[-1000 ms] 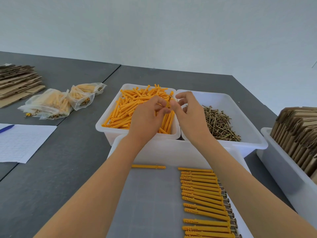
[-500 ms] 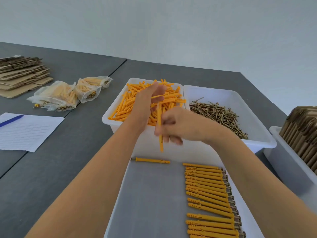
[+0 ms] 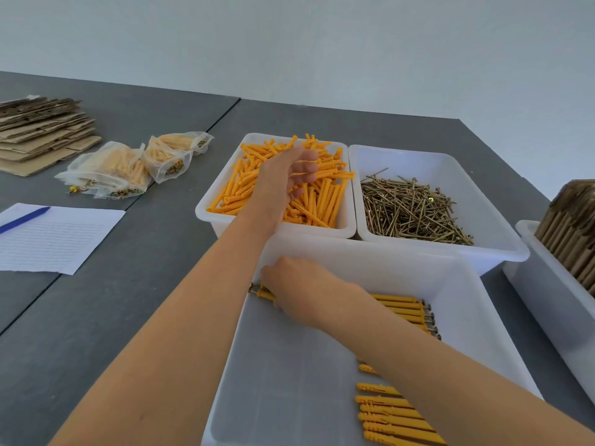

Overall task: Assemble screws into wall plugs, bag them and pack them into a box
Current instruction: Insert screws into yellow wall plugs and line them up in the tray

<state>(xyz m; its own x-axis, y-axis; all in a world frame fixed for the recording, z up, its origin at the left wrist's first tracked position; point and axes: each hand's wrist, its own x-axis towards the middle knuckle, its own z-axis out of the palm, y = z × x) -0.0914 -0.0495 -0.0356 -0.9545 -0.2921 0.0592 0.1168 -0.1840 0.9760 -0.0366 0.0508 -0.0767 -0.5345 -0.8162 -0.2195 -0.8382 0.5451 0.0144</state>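
Observation:
My left hand (image 3: 287, 175) reaches into the white bin (image 3: 206, 210) of loose orange wall plugs (image 3: 325, 197), fingers curled round a plug. To its right, a second bin (image 3: 434, 159) holds a heap of brass screws (image 3: 412, 210). My right hand (image 3: 299, 284) is down in the near bin (image 3: 467, 284), at its far left. It grips an assembled plug (image 3: 262, 292) whose screw head pokes out past the fingers. A row of assembled plugs (image 3: 399, 304) lies along the bin's right side, partly hidden by my right forearm.
Filled clear bags (image 3: 109, 172) lie at left beside a stack of flat cardboard (image 3: 42, 133). A lined sheet (image 3: 51, 239) with a blue pen (image 3: 24, 215) sits near the left edge. At far right a white bin (image 3: 528, 278) holds upright folded cartons (image 3: 570, 220).
My right hand carried the assembled plug down from in front of the plug bin into the near bin's far left. My left hand stayed in the plug bin. The view tilted down.

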